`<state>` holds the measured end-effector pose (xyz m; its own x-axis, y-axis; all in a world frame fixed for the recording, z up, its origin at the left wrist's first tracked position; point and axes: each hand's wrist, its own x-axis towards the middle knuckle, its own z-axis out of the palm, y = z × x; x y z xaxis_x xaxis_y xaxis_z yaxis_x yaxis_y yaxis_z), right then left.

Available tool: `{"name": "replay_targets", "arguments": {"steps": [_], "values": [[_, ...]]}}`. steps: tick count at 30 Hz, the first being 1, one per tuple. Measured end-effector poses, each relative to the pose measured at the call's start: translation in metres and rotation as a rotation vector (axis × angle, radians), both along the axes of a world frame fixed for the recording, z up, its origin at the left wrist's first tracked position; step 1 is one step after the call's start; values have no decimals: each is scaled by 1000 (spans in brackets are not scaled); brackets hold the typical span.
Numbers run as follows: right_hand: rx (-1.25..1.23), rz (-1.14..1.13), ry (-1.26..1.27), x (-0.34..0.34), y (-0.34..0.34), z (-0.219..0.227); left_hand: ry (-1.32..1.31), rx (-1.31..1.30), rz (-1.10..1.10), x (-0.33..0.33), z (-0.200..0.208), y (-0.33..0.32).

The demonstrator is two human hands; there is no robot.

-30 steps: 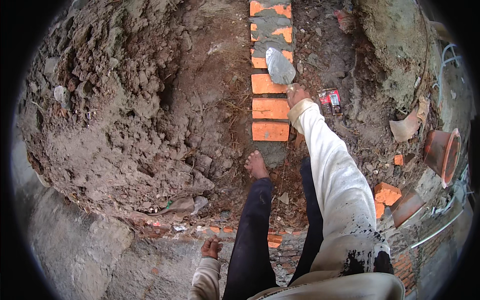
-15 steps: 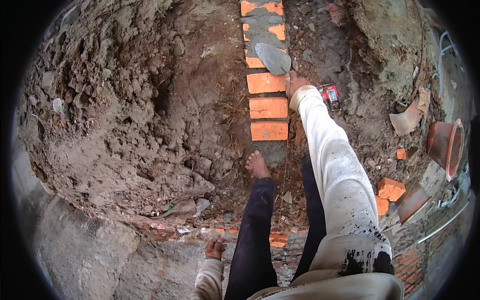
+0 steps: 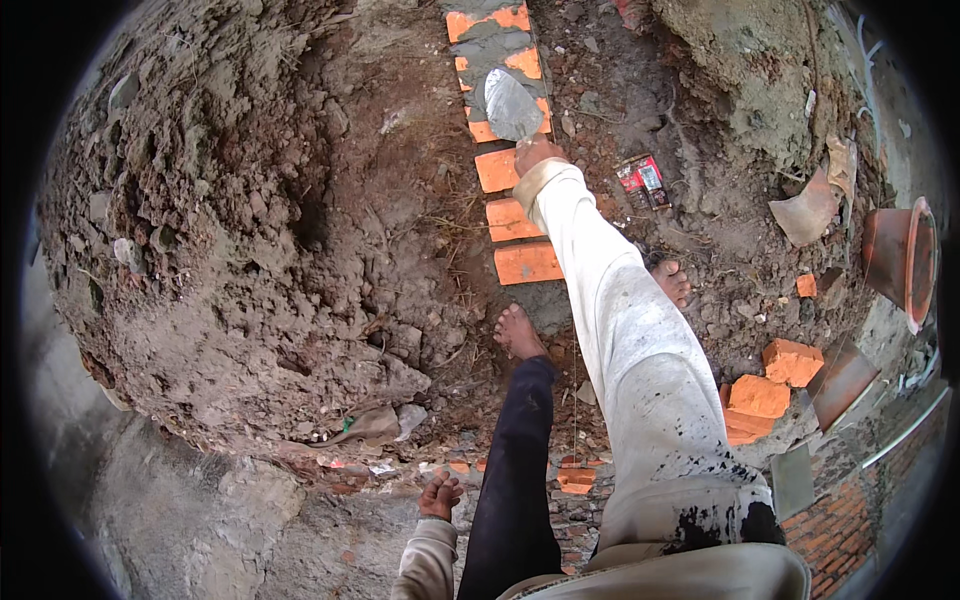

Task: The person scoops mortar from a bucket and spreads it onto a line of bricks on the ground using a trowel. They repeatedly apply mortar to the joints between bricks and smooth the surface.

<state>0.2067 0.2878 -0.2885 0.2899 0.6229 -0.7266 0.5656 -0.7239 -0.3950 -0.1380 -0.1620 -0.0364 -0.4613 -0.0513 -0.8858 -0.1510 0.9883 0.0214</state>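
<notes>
My right hand [image 3: 538,152] is closed round the handle of a trowel [image 3: 512,104], which the hand partly hides. The blade lies over the mortar [image 3: 488,48] that coats the far part of a brick row. Just below the hand, an orange brick [image 3: 496,171] sits crosswise. Nearer me come a second brick [image 3: 512,221] and a third [image 3: 528,263], with narrow gaps between them; my sleeve covers some right ends. Low in the view, my left hand [image 3: 440,496] hangs with fingers curled in, away from the bricks, and nothing shows in it.
A taut string [image 3: 575,400] runs along the row. My bare feet stand either side of its near end. Rough soil [image 3: 220,250] rises at left. At right lie a red packet [image 3: 643,182], loose bricks [image 3: 760,396], a curved shard [image 3: 805,210] and a reddish-brown pot [image 3: 895,265].
The view has shifted, and the brick row appears farther left. My right hand keeps the trowel over the mortar, its blade turned more upright. My right foot has come into view.
</notes>
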Motion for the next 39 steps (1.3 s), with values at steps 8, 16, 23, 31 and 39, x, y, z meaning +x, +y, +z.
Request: {"name": "replay_targets", "arguments": {"steps": [8, 16, 23, 31, 39], "values": [[-58, 238, -134, 20, -4, 15, 18, 59, -51, 3, 14, 8], [131, 620, -509, 47, 5, 10, 3, 45, -48, 3, 4, 0], [197, 664, -334, 47, -25, 18, -9, 28, -47, 8, 8, 1], [74, 515, -253, 49, -17, -16, -3, 42, -29, 5, 11, 6], [13, 5, 18, 20, -80, 10, -9, 47, -76, 14, 17, 24]]}}
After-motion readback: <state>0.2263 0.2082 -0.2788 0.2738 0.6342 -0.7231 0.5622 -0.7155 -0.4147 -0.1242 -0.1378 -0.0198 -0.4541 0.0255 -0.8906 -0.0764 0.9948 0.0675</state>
